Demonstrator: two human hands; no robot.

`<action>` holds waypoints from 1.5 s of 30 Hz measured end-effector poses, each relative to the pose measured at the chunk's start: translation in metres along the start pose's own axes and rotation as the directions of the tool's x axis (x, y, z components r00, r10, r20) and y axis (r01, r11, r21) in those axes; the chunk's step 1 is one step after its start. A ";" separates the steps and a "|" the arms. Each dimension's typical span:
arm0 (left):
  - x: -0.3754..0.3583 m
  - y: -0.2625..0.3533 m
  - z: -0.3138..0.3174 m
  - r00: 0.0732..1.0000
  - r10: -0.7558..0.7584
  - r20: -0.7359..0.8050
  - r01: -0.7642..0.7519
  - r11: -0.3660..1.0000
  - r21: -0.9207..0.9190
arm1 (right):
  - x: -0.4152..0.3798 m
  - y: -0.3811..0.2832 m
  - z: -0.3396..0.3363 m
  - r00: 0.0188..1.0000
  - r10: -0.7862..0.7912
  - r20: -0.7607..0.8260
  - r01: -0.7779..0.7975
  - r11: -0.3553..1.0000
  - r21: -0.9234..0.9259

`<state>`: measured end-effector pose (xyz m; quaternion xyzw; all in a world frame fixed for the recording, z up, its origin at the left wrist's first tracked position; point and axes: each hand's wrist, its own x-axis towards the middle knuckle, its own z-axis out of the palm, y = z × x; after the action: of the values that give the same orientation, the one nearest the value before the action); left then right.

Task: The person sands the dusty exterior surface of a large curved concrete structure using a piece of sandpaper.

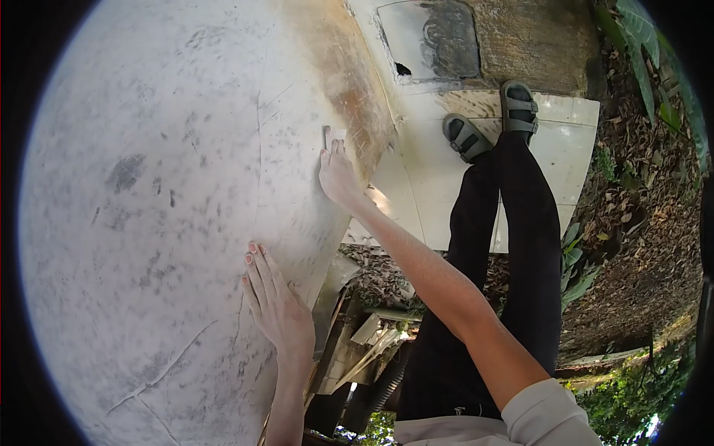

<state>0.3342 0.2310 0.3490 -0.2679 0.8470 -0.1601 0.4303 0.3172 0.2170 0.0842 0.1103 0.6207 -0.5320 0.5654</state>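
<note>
A large white, dusty surface [201, 149] with grey smudges, scratches and crack lines fills the left side of the head view. My left hand [279, 305] rests flat on it, fingers stretched out and close together. Further up, near the edge, my right hand [340, 172] presses against the same surface, its fingers over a small pale flat piece [338, 134]. What this piece is, I cannot make out. Just right of it runs a brown, worn patch [357, 111] along the curved edge. Pale dust coats both hands and the right forearm.
My sandalled feet [491, 123] stand on pale tiles [561, 123]. Beyond them lies a grey, stained square panel [439, 41] with a dark hole at its corner. Leaf litter [639, 245] and green plants are at right. Below the surface's edge are wooden pieces [372, 334] and a ribbed hose [388, 386].
</note>
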 end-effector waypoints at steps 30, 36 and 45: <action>0.022 0.017 0.014 0.998 -0.021 -0.064 0.022 0.999 0.024 | 0.035 0.029 -0.020 0.986 0.154 0.060 -0.158 0.985 0.073; 0.023 0.017 0.019 0.995 -0.020 -0.094 0.024 0.999 0.042 | -0.141 -0.013 0.027 0.997 -0.066 0.050 0.061 0.993 0.102; 0.022 0.016 0.013 0.998 0.012 -0.057 -0.009 0.999 0.043 | -0.007 0.037 -0.016 0.995 0.102 0.013 -0.103 0.982 0.157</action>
<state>0.3292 0.2304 0.3191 -0.2496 0.8567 -0.1833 0.4124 0.3372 0.2481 0.0668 0.1851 0.5690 -0.5496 0.5830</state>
